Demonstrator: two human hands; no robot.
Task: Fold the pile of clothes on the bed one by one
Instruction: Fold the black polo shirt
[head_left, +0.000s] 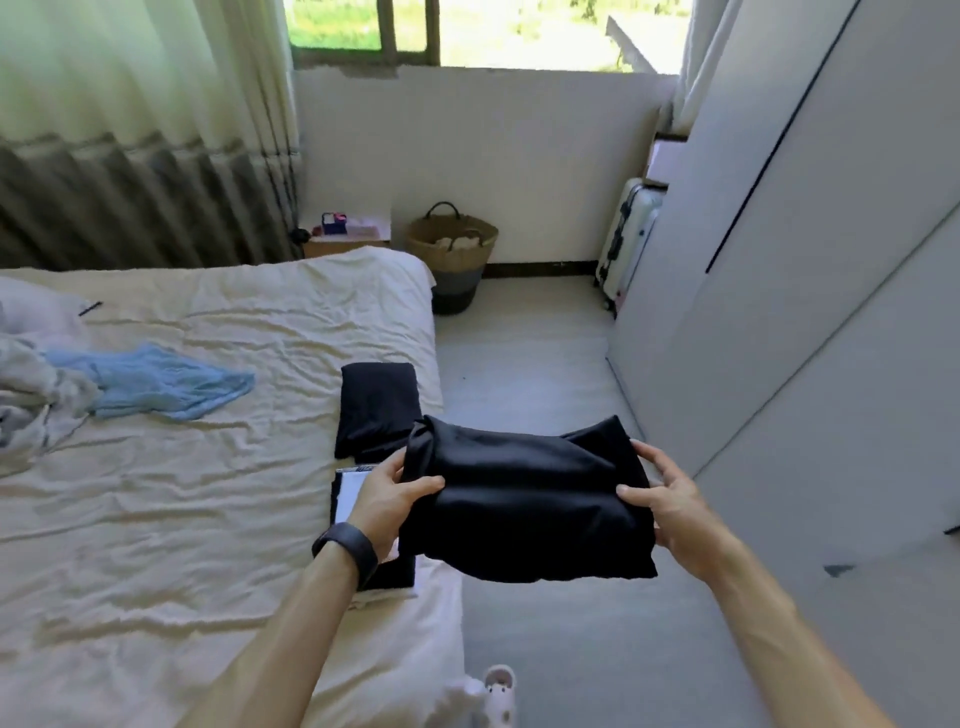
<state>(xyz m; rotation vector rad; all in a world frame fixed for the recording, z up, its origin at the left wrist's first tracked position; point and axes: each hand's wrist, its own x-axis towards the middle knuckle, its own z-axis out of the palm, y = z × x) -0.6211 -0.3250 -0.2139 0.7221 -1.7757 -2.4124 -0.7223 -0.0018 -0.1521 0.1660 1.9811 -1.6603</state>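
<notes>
The middle of the bed is bare and roomy, the blue cloth and messy pile lie far left, a folded black cloth, a flat stack and the held-up black garment crowd its right edge, and open floor runs beside the wardrobe to the basket and suitcase.

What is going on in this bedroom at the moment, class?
A person grips a folded black garment with the left hand and right hand, holding it in the air at the edge of the bed. A second black garment, already folded, lies on the bed just beyond it. A light blue garment and a crumpled pile lie unfolded further left.
</notes>
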